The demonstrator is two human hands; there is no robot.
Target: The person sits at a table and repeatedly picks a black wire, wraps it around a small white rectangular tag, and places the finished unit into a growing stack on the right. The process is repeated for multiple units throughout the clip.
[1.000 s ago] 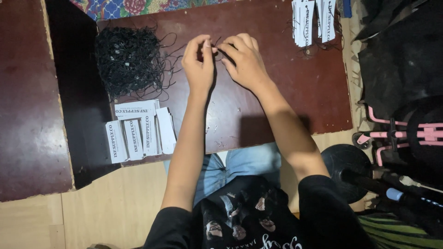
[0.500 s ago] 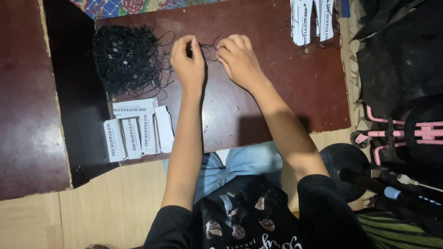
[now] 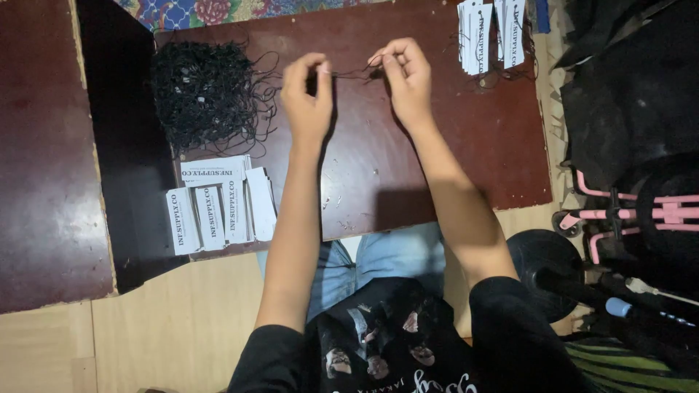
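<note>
Your left hand (image 3: 307,91) and right hand (image 3: 405,76) each pinch an end of a thin black string (image 3: 351,73) (stretched taut) above the bench (image 3: 437,160), beside the string pile (image 3: 207,94).

My left hand (image 3: 307,94) and right hand (image 3: 404,76) were pressed together a second ago; now I see them drawn apart over the tabletop (image 3: 437,160), a thin black string (image 3: 351,72) stretched taut between their fingertips.

Thin black string (image 3: 349,73) stretched betw. left hand (image 3: 307,98) & right hand (image 3: 405,80), fingers pinching; dark red-brown wooden table (image 3: 437,167); tangled black string pile (image 3: 207,94); white paper tags (image 3: 218,207).
</note>
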